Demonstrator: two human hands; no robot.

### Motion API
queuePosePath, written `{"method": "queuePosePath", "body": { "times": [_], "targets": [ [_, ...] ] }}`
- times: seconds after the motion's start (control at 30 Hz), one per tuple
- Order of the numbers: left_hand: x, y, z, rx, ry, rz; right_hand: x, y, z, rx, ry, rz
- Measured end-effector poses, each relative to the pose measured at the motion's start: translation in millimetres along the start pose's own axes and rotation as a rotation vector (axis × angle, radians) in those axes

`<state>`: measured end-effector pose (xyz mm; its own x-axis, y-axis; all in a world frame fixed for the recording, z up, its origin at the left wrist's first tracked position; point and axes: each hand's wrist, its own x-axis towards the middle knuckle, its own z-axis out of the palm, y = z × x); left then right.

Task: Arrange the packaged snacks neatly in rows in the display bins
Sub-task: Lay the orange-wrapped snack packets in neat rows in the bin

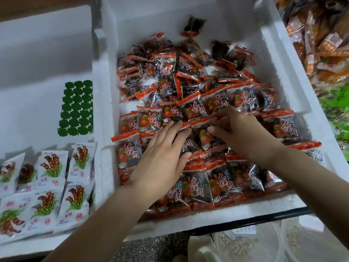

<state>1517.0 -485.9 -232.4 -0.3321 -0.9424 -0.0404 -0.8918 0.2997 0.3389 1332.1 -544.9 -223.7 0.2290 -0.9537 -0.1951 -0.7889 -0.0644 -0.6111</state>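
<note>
**Step in hand:** aligning the middle row.

At the near edge of the white foam bin (207,222), the apricot packets (222,182) lie in overlapped rows, face up.

- **Left hand** (162,148): fingers straight, palm down, pressing on packets at the bin centre.
- **Right hand** (243,137): fingers curled, thumb opposed, apparently pinching the edge of one apricot packet (204,135) just beside the left fingertips.

**Next move, as judged:** seat this packet square with its neighbours, then draw from the loose heap (179,70) toward the far edge, which is not yet sorted.

**Obstruction:** the heap crowds the working row.

**Left bin:** white packets (51,167) and green discs (77,108).

**Right:** orange packets (321,44).
</note>
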Motion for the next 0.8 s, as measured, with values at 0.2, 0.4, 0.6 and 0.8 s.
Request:
{"method": "queuePosePath", "body": {
  "times": [0.2, 0.4, 0.6, 0.8],
  "targets": [
    [-2.7, -6.4, 0.1, 0.006, -0.018, 0.051, -8.2, -2.0, -2.4, -0.043, -0.026, -0.045],
    [-3.1, -6.8, -3.7, 0.022, -0.03, 0.064, -11.3, 0.9, -6.8, -0.163, 0.048, -0.131],
    [37.0, -13.2, -25.2, -0.096, 0.082, -0.062, 27.6, 2.7, -22.8, -0.101, 0.249, -0.337],
    [89.9, -55.0, -35.9, -0.063, 0.098, -0.217, 97.3, -6.6, -16.9, -0.069, 0.108, -0.258]
  ]
}}
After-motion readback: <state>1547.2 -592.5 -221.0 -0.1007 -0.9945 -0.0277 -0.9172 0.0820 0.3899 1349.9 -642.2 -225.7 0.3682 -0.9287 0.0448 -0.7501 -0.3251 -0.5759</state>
